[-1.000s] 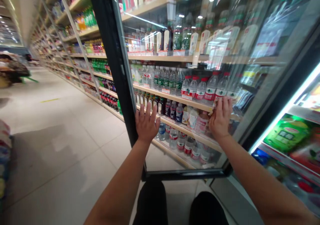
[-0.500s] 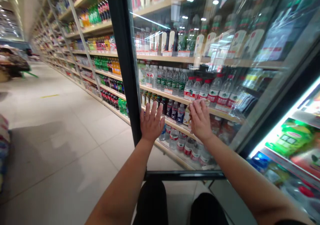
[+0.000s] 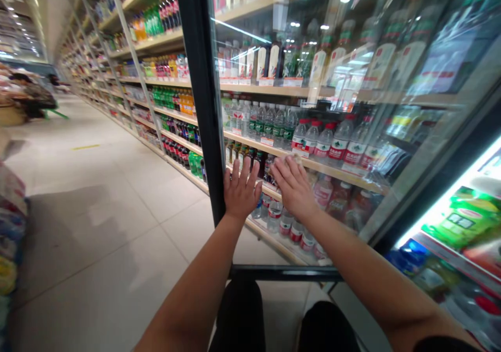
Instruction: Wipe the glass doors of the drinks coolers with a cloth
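Observation:
The black-framed glass door [image 3: 200,96] of a cooler stands swung open before me. My left hand [image 3: 241,194] is flat against its glass close to the left frame, fingers spread, holding nothing. To its right, my right hand [image 3: 294,189] presses a pale crumpled cloth [image 3: 296,158] to the glass. Only bits of the cloth show past the fingertips; the palm and fingers cover the rest. Through the pane appear shelves with bottles, among them red-capped water bottles [image 3: 338,139].
At right, the lit cooler interior holds green packages [image 3: 462,219]. Long shelving [image 3: 156,94] full of drinks runs away at left beside a pale tiled floor [image 3: 105,227]. A person [image 3: 33,94] sits far left. Stacked goods [image 3: 11,216] edge the left side. My knees are below the door.
My right hand has slid left across the glass with the cloth, closer to my left hand. The left hand stays in place on the pane. The view has shifted slightly.

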Demonstrator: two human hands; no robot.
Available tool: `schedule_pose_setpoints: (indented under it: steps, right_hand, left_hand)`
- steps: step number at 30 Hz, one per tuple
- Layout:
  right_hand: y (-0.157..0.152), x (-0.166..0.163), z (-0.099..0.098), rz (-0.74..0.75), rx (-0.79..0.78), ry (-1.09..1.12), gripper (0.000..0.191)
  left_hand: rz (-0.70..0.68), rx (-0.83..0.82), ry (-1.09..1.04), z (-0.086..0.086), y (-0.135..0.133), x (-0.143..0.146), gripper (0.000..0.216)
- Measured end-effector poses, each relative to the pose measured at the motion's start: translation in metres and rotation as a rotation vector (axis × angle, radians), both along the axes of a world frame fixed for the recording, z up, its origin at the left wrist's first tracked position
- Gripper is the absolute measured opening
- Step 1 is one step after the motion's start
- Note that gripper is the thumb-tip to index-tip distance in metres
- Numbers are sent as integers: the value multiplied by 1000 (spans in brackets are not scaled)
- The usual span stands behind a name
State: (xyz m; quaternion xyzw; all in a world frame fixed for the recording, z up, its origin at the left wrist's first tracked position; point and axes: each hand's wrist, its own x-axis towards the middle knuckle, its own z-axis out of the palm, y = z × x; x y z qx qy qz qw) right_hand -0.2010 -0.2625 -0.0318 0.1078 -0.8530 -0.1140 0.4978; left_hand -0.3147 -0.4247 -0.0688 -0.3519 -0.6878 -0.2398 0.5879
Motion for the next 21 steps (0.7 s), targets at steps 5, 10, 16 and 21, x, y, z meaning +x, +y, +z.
schedule_pose_setpoints:
  steps: [5,10,16,21]
  right_hand:
    - [-10,-7,19,-31,-98,76,61]
    - [-9,-8,-3,42,37,54,59]
    - [3,-1,29,1,-39,102,62]
    - [18,8,7,-9,7,168,67]
  left_hand:
    - [-7,-5,-41,-2,0,-2,55]
    - [7,-10,-20,-3,0,-3,56]
    - [6,-2,-1,-2,0,-4,58]
    - [21,7,69,2,0,-1,60]
